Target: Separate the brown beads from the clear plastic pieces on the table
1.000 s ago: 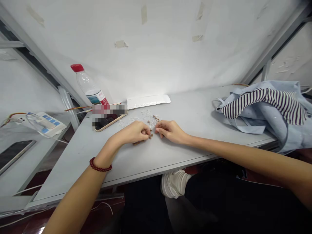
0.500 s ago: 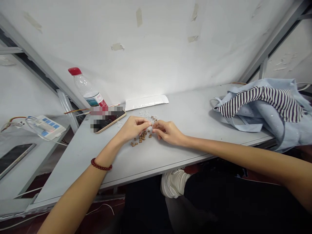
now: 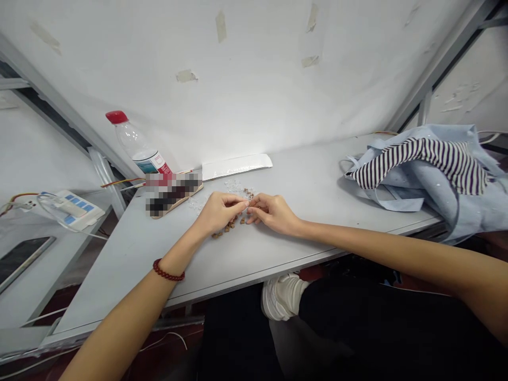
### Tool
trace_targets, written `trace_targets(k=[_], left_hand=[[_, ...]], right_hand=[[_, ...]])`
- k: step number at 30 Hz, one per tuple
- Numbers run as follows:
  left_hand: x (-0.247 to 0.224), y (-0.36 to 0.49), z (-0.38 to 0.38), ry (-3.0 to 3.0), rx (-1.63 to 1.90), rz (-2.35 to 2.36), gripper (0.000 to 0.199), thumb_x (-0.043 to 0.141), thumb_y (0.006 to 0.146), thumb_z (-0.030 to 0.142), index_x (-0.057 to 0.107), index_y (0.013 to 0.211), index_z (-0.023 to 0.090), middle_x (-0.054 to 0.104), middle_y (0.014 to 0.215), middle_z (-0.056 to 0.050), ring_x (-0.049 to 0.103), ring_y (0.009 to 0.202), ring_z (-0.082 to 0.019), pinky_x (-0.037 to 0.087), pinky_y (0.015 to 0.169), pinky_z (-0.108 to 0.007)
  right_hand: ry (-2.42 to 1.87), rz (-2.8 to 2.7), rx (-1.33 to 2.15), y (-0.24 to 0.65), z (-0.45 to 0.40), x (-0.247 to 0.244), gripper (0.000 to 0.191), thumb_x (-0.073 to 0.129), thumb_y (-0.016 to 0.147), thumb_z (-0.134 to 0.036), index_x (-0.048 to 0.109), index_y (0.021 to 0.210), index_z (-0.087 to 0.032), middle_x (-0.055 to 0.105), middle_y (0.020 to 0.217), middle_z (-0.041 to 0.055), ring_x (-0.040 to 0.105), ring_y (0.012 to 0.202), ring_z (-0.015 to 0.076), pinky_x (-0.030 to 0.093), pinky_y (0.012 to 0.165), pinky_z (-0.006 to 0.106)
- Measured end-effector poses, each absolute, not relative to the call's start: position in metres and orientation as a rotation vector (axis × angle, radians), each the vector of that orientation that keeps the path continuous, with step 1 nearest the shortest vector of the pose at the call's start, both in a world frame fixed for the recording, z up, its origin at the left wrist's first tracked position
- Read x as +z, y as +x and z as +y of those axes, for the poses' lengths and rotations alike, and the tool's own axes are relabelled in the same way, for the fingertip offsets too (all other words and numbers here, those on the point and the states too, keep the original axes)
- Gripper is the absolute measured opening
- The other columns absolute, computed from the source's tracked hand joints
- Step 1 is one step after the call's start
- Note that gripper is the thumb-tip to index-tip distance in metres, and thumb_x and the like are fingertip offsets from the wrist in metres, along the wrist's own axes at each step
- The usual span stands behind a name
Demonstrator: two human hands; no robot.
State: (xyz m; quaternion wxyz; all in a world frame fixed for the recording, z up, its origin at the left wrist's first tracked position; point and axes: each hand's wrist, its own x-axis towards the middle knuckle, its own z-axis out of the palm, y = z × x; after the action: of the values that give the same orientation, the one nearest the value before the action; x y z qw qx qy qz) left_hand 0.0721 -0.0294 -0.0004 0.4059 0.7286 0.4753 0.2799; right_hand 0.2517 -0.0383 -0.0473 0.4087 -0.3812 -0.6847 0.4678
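Pinching something tiny between the fingertips (image 3: 244, 201), the left hand (image 3: 218, 212) and right hand (image 3: 273, 214) meet just above the table (image 3: 130, 270), probably held close for fine control; the held piece is too small to tell. Rough brown bits (image 3: 228, 227) lie below, clear crumbs (image 3: 234, 186) behind. Striped cloth bag (image 3: 416, 172) at right; red-capped plastic bottle (image 3: 135, 142) upper left.

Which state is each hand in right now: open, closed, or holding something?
Left hand: pinched closed; any held item cannot be told.
Right hand: curled closed beside the small brown pieces; any held item cannot be told.
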Motion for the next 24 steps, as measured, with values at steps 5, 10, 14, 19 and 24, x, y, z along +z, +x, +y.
trace_targets(k=[5,10,14,19,24], left_hand=[[-0.002,0.070,-0.026,1.567,0.688,1.186,0.021,0.070,0.074,0.036,0.071,0.073,0.015,0.050,0.047,0.003,0.046,0.043,-0.008,0.041,0.043,-0.022],[0.002,0.065,-0.022,1.405,0.482,1.130,0.017,0.074,0.071,0.030,0.070,0.070,0.013,0.059,0.053,-0.001,0.049,0.042,-0.008,0.039,0.039,-0.019],[0.008,0.069,-0.026,1.492,0.401,1.164,0.017,0.071,0.075,0.027,0.068,0.066,0.013,0.060,0.051,-0.001,0.049,0.038,-0.007,0.035,0.035,-0.017],[0.008,0.067,-0.029,1.580,0.415,1.113,0.018,0.070,0.076,0.026,0.065,0.064,0.013,0.059,0.049,0.000,0.051,0.039,-0.007,0.039,0.039,-0.018],[0.010,0.053,-0.018,1.665,0.546,1.068,0.018,0.070,0.075,0.030,0.068,0.072,0.013,0.063,0.059,-0.003,0.056,0.051,-0.010,0.048,0.050,-0.022]], right_hand=[[-0.947,-1.817,1.012,0.253,-0.040,-0.051,0.006,0.054,0.090,-0.025,0.054,0.090,-0.020,0.074,0.081,0.0051,0.073,0.081,0.0184,0.057,0.070,0.032],[-0.883,-2.071,0.623,0.256,-0.043,-0.056,0.013,0.046,0.093,-0.027,0.055,0.093,-0.018,0.074,0.088,0.0091,0.070,0.077,0.0179,0.053,0.067,0.030],[-0.931,-2.184,0.437,0.255,-0.044,-0.061,0.014,0.042,0.094,-0.026,0.054,0.092,-0.018,0.072,0.081,0.0080,0.064,0.063,0.0149,0.046,0.058,0.026],[-0.873,-2.273,0.199,0.257,-0.045,-0.067,0.018,0.038,0.096,-0.024,0.055,0.095,-0.018,0.069,0.072,0.0057,0.057,0.053,0.0131,0.037,0.050,0.024],[-0.846,-2.313,0.071,0.261,-0.020,-0.050,0.021,0.040,0.096,-0.028,0.058,0.098,-0.018,0.071,0.079,0.0076,0.060,0.060,0.0144,0.041,0.055,0.026]])
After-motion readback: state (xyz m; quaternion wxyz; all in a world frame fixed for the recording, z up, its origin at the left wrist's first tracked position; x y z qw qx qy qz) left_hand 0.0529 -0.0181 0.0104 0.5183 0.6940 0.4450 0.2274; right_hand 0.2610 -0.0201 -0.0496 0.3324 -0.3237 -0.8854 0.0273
